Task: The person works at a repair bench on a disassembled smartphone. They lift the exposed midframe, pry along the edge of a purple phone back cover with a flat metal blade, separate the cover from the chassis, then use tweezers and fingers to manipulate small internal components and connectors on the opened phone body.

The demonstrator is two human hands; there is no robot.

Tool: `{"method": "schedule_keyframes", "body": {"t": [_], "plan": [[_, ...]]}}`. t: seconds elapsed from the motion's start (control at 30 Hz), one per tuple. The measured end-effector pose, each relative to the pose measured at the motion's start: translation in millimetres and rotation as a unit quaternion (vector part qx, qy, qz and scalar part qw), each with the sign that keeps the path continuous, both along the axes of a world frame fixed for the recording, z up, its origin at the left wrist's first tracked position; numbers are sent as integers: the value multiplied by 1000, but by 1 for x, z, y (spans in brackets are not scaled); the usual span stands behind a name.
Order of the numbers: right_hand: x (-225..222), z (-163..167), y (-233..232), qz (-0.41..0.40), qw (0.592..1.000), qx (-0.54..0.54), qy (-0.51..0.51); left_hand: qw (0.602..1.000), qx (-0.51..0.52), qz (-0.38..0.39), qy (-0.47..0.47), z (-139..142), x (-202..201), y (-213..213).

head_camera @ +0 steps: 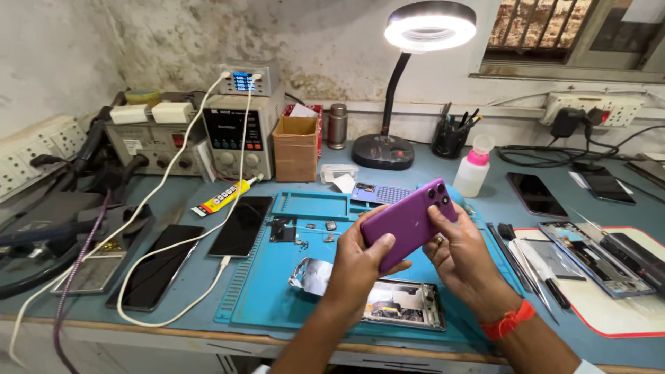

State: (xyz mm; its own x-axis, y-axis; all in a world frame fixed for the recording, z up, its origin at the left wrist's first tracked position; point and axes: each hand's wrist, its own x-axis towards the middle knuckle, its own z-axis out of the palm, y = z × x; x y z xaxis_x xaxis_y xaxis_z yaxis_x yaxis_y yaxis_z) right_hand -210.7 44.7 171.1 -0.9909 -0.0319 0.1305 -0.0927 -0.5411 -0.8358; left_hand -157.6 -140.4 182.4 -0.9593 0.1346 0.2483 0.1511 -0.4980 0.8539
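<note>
Both hands hold a purple phone back cover (407,220) up above the blue repair mat (277,291), tilted, with its camera cluster toward the far upper corner. The left hand (360,260) cups the lower end, its fingers (379,261) curled round the edge and the thumb pressed on the purple face; the right hand (460,253) grips the upper right side, fingertips closed on the rim near the lenses. Directly under the hands, on the mat, lies an opened phone frame (409,305) with its insides showing, and a crumpled silver foil piece (312,275) sits just beside it. To handle the cover well, it seems wise to keep pressure on the edges rather than the middle, hold it level over the frame, and avoid flexing it near the camera holes. Small loose parts (312,228) lie farther back on the mat, well clear of the hands.
</note>
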Motion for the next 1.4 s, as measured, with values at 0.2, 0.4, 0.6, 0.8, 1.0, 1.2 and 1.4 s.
{"method": "schedule_keyframes", "body": {"t": [0.2, 0.4, 0.6, 0.8, 1.0, 1.2, 1.4], "plan": [[54, 22, -1, 22, 996, 70, -52, 982, -77, 132, 112, -17, 28, 41], [60, 30, -7, 95, 994, 40, -33, 913, -221, 233, 253, -34, 46, 43], [53, 20, -12, 213, 976, -46, 1, 831, -307, 261, 384, -40, 44, 29], [43, 13, 2, 243, 960, -133, -29, 838, -312, 211, 396, -45, 42, 9], [46, 10, 106, 81, 996, -32, 11, 843, -340, 248, 335, -53, 12, -18], [49, 40, 283, -133, 980, 146, -35, 844, -354, 274, 294, -60, -5, -34], [19, 25, 449, -243, 913, 269, -188, 843, -339, 269, 319, -58, -15, -38]]}}
